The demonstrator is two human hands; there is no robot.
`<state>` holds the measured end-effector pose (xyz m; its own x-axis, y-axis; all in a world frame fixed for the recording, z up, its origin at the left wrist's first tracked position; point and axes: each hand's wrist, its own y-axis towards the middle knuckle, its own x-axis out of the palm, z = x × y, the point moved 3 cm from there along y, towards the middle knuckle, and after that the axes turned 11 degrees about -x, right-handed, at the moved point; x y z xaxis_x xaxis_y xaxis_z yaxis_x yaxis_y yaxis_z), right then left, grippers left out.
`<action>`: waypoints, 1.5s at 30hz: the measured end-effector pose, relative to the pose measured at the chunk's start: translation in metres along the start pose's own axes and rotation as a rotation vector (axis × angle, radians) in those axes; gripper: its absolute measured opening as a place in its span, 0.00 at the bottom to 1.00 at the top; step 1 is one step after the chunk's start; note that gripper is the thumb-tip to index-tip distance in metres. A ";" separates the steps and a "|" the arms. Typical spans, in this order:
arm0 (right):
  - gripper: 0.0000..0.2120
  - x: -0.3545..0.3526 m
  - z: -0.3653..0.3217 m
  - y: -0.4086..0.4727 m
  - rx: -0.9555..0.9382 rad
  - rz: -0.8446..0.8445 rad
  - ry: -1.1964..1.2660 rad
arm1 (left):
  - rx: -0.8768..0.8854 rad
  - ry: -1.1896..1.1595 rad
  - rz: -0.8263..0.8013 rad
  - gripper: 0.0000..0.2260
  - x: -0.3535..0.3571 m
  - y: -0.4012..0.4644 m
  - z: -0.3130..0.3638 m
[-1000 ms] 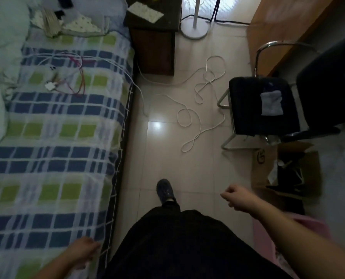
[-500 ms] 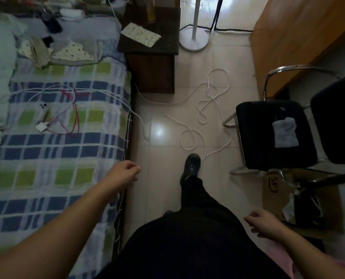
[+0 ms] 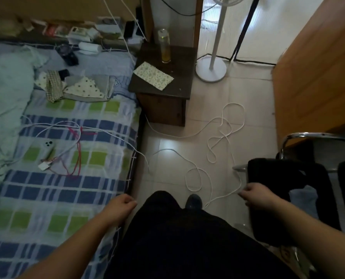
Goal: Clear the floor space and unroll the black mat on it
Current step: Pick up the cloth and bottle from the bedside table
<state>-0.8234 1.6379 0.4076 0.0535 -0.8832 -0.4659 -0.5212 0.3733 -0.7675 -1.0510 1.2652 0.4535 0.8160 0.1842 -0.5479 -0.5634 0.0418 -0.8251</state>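
White cable [image 3: 217, 137] loops across floor [image 3: 167, 158].

The tiled floor [image 3: 167, 172] carries a looping white cable [image 3: 217, 137], a fan base [image 3: 211, 69], a nightstand [image 3: 163, 91] and a chair [image 3: 288, 188].

Bare forearms, black trousers [image 3: 187, 238], dark shoe [image 3: 193, 201]
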 end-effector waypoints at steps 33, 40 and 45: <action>0.13 -0.202 -0.368 0.388 -0.138 -0.094 -0.322 | -0.188 -0.752 -0.059 0.14 -0.295 0.394 0.336; 0.43 -0.205 -0.490 0.580 -0.450 0.148 -0.004 | -0.357 -0.878 0.097 0.15 -0.252 0.492 0.393; 0.53 -0.195 -0.529 0.656 -0.635 0.200 0.146 | -0.502 -1.135 0.122 0.27 -0.238 0.553 0.421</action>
<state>-1.6260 1.9044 0.2279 -0.1881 -0.8607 -0.4730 -0.9103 0.3337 -0.2451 -1.6111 1.6576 0.1854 0.0490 0.9144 -0.4019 -0.3120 -0.3682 -0.8758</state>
